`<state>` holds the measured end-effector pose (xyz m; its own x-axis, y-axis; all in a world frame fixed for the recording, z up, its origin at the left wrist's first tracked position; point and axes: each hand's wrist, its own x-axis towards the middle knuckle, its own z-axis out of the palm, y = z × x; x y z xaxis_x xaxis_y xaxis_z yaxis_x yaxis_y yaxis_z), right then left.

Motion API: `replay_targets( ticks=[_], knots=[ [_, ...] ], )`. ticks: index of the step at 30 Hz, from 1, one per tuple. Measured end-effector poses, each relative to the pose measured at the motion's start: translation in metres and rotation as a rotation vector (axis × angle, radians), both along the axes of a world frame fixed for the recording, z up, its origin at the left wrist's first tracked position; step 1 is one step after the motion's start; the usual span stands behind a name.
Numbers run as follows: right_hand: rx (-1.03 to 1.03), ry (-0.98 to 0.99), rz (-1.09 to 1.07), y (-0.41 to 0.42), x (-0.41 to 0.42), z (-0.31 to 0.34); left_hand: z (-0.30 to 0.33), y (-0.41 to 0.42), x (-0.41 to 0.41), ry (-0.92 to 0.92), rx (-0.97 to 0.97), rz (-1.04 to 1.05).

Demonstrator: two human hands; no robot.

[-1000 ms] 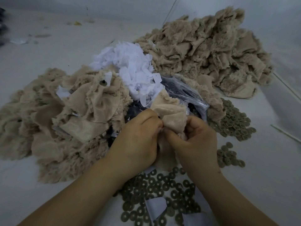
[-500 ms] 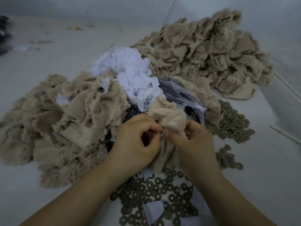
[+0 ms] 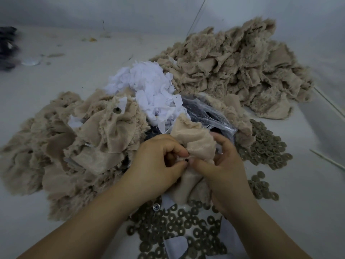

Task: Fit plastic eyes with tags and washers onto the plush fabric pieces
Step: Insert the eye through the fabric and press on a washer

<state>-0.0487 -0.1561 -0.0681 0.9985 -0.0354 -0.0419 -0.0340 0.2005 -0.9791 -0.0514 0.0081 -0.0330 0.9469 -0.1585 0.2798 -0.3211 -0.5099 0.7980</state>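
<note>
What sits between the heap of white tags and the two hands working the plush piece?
In the head view, a clear plastic bag of dark plastic eyes lies between the white tags and the hands, left and right, with the held plush piece partly overlapping it.

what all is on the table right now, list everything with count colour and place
plush fabric piece: one, beige, held between both hands at centre
plastic eye: one, dark, at the fingertips on that piece
plush pile: one heap, beige, far right
second plush pile: one heap, beige, left; one piece on top shows a fitted washer
tags: one heap, white, centre back
plastic bag: one, clear with dark contents, behind the hands
washers: many, olive-grey, near edge below the hands; more to the right
thin sticks: two, pale, far right
table: one, whitish
left hand: pinches the piece
right hand: pinches the piece
</note>
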Motion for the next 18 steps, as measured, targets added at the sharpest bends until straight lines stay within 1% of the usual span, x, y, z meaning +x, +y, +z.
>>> replay_targets(
  ticks=[2,4,5,7,8,10,12,14,16,18],
  knots=[
    [-0.125,-0.086,-0.009,0.000,-0.001,0.003,0.005,0.005,0.005,0.033,-0.036,-0.010],
    [-0.164,-0.131,0.003,0.000,-0.002,0.005,0.011,0.011,0.015,-0.006,-0.045,0.026],
    [-0.165,-0.140,0.013,-0.001,-0.002,0.005,0.015,0.013,0.022,-0.079,0.014,0.067],
    [-0.176,-0.162,0.034,-0.001,-0.001,0.005,0.021,0.016,0.042,-0.246,0.221,0.148],
    [-0.188,-0.185,0.039,-0.001,-0.002,0.006,0.023,0.016,0.054,-0.287,0.325,0.177],
    [-0.212,-0.201,0.040,0.001,-0.001,0.007,0.024,0.014,0.078,-0.246,0.498,0.202],
    [-0.217,-0.166,0.039,0.002,0.000,0.004,0.022,0.007,0.097,-0.175,0.676,0.222],
    [-0.201,-0.137,0.032,0.001,0.001,0.002,0.020,-0.001,0.108,-0.158,0.817,0.205],
    [-0.195,-0.119,0.022,0.001,0.001,0.002,0.017,-0.006,0.112,-0.150,0.881,0.188],
    [-0.186,-0.100,0.020,0.001,0.001,0.003,0.015,-0.007,0.112,-0.163,0.863,0.177]
  ],
)
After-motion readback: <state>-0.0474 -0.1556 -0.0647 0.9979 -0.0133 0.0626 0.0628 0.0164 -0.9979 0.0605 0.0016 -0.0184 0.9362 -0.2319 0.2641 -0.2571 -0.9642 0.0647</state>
